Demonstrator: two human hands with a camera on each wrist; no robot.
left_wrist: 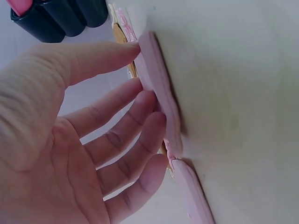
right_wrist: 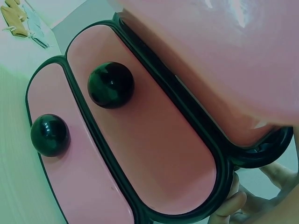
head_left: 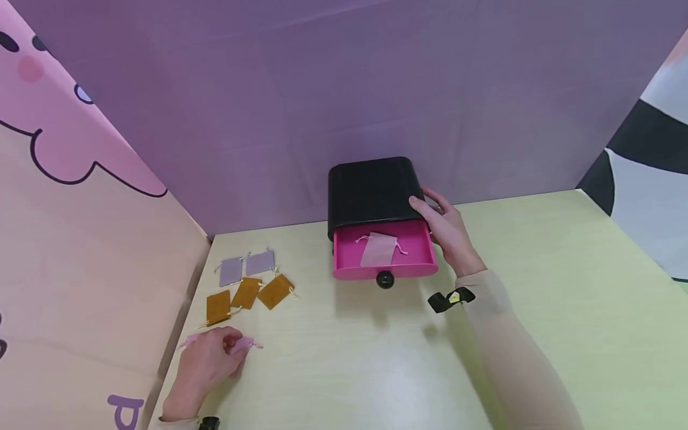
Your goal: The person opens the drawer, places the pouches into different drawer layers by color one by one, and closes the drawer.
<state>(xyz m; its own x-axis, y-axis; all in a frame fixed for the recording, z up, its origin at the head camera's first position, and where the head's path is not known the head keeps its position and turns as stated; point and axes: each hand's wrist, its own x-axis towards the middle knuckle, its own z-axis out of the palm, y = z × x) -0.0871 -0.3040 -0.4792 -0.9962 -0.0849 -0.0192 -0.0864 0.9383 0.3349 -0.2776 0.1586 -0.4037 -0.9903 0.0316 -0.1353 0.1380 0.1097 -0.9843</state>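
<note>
My left hand [head_left: 208,358] is low over the table at the left, fingertips and thumb touching a flat pink drawstring pouch [left_wrist: 156,79]. A second pink pouch [left_wrist: 192,191] lies beside it in the left wrist view, mostly covered by the hand in the head view. At the back, my right hand [head_left: 448,230] grips the right side of a small black chest of drawers [head_left: 373,188], thumb on its top edge. The chest's pink top drawer [head_left: 346,257] is pulled out, and a pale pink pouch [head_left: 379,249] lies in it. Two lower drawers [right_wrist: 154,154] are closed, each with a round black knob.
Brown pouches [head_left: 218,307] and two greyish-purple pouches [head_left: 231,272] lie at the table's left, beyond the left hand. A purple cloth backdrop [head_left: 269,119] rises right behind the chest. A printed panel [head_left: 80,251] borders the table's left edge.
</note>
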